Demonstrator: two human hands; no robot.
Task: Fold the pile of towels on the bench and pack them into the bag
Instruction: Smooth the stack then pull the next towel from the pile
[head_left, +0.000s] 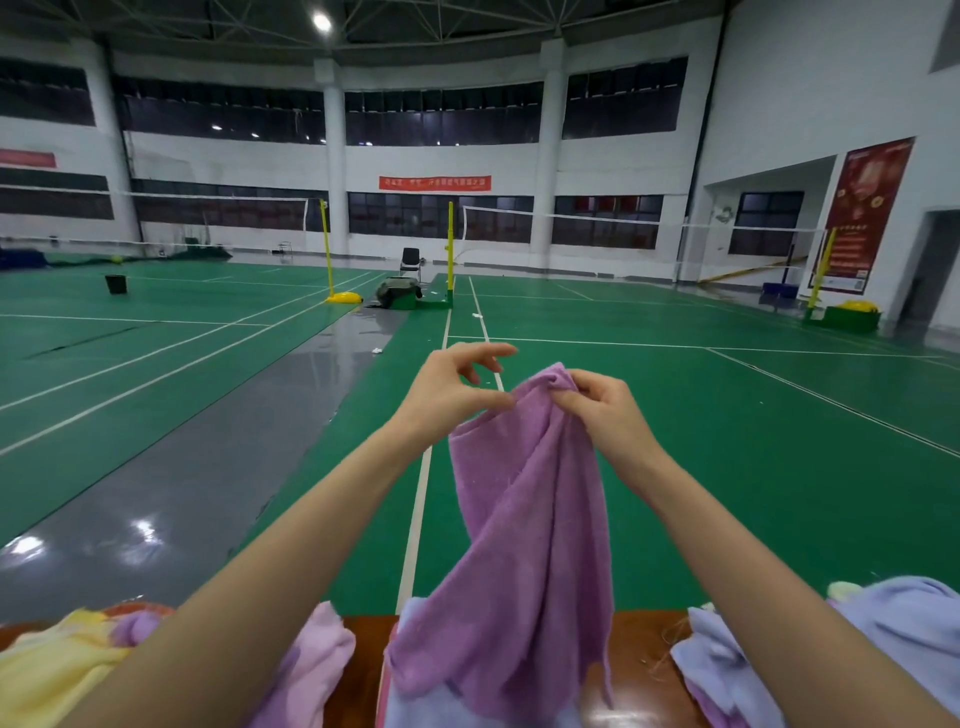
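While the right hand (602, 410) pinches the bunched top corner of the purple towel (530, 519) between thumb and curled fingers, the left hand (452, 389) sits just beside it, thumb tip touching the towel's upper left edge. The left fingers (488, 353) are loosely curved and spread above the cloth, gripping nothing. Both arms reach forward from the bottom corners. The purple towel hangs twisted from the right hand, raised in front of the bench (639, 644), and its lower end trails down onto a pale blue towel (415, 719) lying on the bench top. More lie crumpled along the bench: a yellow towel (47, 670) at far left, a pink towel (322, 654) under the left forearm, and a blue heap (904, 623) at right. Beyond is a green court (727, 467) with white lines, a grey strip (182, 467), yellow posts (325, 244) carrying nets, and a chair (410, 262) near the far wall
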